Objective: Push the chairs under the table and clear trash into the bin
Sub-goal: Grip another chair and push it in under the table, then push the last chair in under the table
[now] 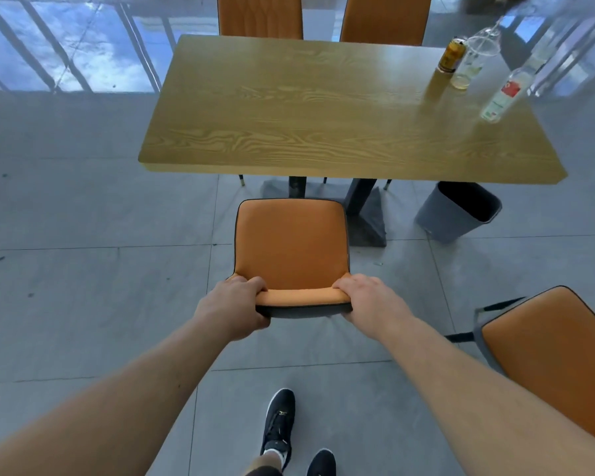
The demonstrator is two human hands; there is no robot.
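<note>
both hands grip the top of the backrest of the near chair: the left hand is wrapped round its left corner and the right hand round its right corner, fingers curled over the front edge. the chair faces the table and its seat stands clear of the table's near edge, with a strip of bare floor between seat front and tabletop; the dark table base shows just beyond the seat's right front corner. left of the chair the tiled floor lies open. to the right a second chair stands pulled out and turned at an angle, well apart from the table, near the right forearm. the grey bin sits on the floor under the table's near right corner, partly tucked below the edge. two more chairs stand at the far side, their backs rising above the far edge. on the table's far right corner are a can, a clear bottle just beside it, and another bottle with a red label close to the right edge. the rest of the tabletop is bare wood.
</note>
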